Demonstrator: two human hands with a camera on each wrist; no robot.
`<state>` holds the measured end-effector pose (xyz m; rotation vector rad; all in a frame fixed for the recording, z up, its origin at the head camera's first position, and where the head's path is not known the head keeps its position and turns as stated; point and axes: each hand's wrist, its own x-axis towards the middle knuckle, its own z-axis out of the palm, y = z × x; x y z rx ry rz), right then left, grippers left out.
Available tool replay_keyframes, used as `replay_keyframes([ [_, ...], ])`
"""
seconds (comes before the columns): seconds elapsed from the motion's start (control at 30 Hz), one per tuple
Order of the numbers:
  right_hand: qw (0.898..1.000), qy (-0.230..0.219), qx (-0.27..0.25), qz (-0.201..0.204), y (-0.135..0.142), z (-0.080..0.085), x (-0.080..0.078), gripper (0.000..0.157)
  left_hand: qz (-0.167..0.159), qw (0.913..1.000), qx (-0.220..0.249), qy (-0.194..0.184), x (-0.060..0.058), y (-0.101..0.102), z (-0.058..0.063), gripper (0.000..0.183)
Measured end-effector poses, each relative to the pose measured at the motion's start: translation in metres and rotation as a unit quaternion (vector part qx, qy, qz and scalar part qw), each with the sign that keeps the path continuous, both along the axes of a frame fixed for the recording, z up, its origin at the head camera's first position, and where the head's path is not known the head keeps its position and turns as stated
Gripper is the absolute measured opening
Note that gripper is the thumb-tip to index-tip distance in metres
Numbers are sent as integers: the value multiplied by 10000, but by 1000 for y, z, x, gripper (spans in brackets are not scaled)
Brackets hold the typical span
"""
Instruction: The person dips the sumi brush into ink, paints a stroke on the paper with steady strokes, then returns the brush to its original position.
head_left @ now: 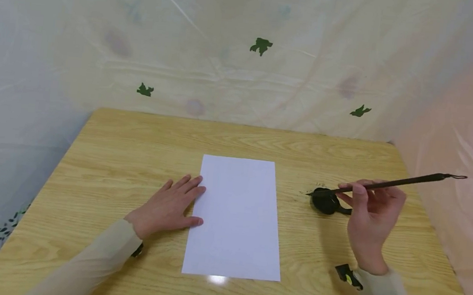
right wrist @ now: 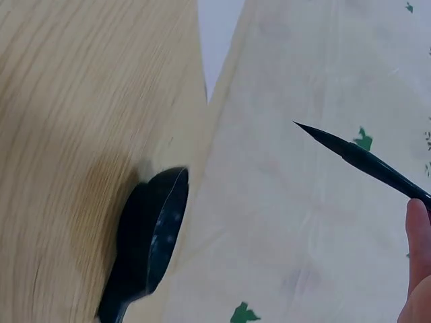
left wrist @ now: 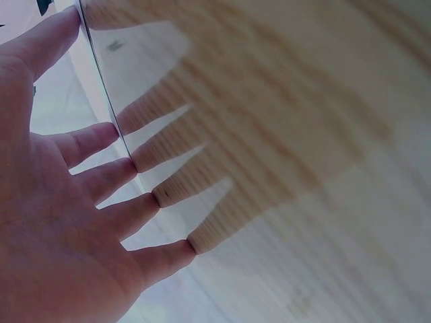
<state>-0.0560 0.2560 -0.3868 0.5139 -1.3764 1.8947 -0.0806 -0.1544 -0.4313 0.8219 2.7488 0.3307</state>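
Note:
A blank white sheet of paper lies upright before me on the table. My left hand rests flat at its left edge, fingers spread, with the thumb and fingertips on the margin. In the left wrist view the fingers reach straight to the glossy tabletop. To the right, my right hand grips a dark calligraphy brush by its handle, the looped end pointing up and right. Its black pointed tip overlaps a small black ink dish with a handle; in the right wrist view the bristles hang above the dish.
Dark ink specks mark the wood-grain table beside the dish. Pale hanging sheets printed with green birds enclose the table at the back and sides. Light glares off the tabletop near the paper's lower edge.

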Motion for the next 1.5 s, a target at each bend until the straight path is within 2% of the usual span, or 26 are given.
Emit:
replay_keyframes([
  [0.2,9997,120,-61,203,-18,1,-2,37,5,10000,-37,0,-1,0,0,83],
  [0.57,9989,212,186,366,-47,3,-5,37,30,10000,4,-49,-1,1,2,83],
  [0.8,9960,437,305,714,-66,4,-9,38,47,9999,15,-92,0,1,4,83],
  [1.5,9912,292,913,914,-112,1,-12,48,19,9999,26,-97,0,0,5,83],
])
